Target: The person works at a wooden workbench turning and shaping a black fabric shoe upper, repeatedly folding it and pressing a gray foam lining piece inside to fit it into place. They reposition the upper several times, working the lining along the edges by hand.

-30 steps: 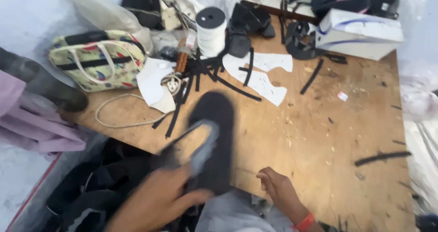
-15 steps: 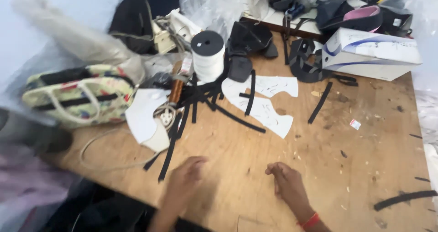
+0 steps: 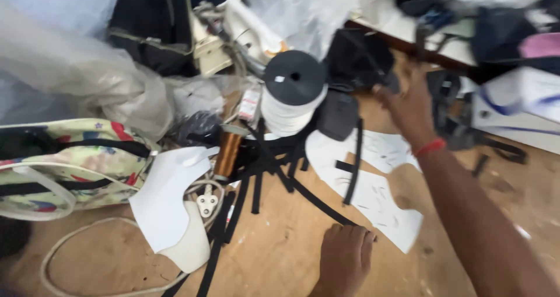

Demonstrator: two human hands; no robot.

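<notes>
One floral bag [image 3: 64,163] lies at the wooden table [image 3: 280,256]'s left edge beside one white tape spool [image 3: 291,95]. The right hand [image 3: 411,107], fingers spread and gripping nothing, reaches to black fabric pieces [image 3: 356,60]. The left hand [image 3: 344,259] rests loosely curled on the table, touching two white paper patterns [image 3: 379,198].

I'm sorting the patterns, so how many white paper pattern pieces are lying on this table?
3: one white paper piece left beside the floral bag, two overlapping the middle, upper and lower. More may hide under the black straps.
</notes>
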